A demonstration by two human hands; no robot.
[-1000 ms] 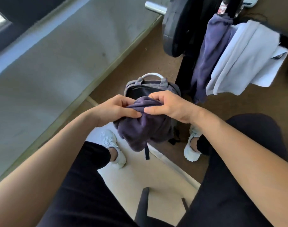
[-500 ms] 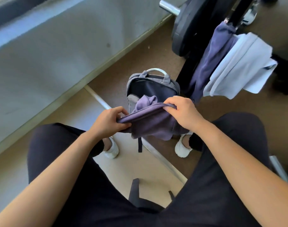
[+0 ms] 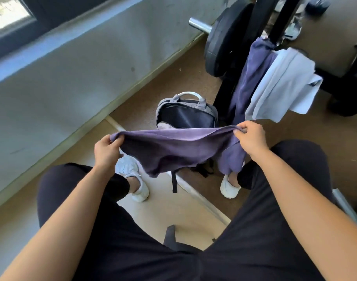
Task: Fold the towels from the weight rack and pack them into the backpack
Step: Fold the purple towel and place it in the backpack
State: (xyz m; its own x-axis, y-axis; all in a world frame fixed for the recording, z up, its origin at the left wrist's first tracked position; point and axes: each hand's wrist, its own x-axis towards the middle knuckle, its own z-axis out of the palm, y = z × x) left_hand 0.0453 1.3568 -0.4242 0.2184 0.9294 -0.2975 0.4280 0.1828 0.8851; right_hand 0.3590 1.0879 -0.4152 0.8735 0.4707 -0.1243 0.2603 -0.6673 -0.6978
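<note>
Purple towel [image 3: 173, 147] stretched between two hands

Left hand [image 3: 105, 152] and right hand [image 3: 249, 139] pinch its top corners above the open backpack [image 3: 186, 116] on the floor.

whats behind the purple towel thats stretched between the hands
The grey backpack stands on the floor behind the purple towel. Its handle and dark upper part show above the towel's edge, and a strap hangs out below. Its lower half is covered.

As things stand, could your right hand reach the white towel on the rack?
Probably yes: the white towel hangs beyond the right hand, nothing between, but that hand pinches the purple towel and must release it first.
</note>
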